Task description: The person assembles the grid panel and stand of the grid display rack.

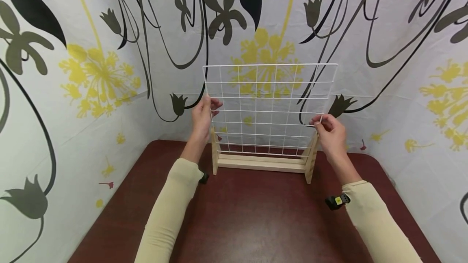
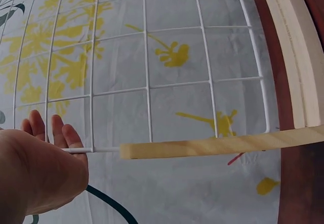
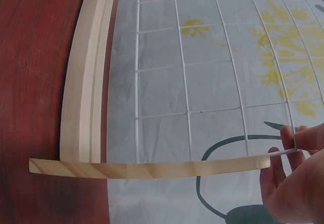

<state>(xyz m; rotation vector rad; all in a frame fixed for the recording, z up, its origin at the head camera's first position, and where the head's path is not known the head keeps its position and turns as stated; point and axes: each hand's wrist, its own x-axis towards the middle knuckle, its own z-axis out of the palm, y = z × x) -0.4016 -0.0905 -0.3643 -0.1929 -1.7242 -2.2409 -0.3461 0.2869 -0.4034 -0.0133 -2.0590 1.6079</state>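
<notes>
A white wire grid panel stands upright between the two side posts of a pale wooden stand. My left hand grips the panel's left edge above the left post, its fingers reaching behind the wires. At the right edge, just above the other post, the thumb and fingers of my right hand pinch the wire. In the left wrist view, the post runs along the panel's side edge, close to the hand. The right wrist view shows fingertips right at the top end of the right post.
The stand rests toward the back of a dark red table with rounded corners. White cloth with grey, black and yellow flower prints hangs behind and on both sides. A dark band with a small device is on the right wrist.
</notes>
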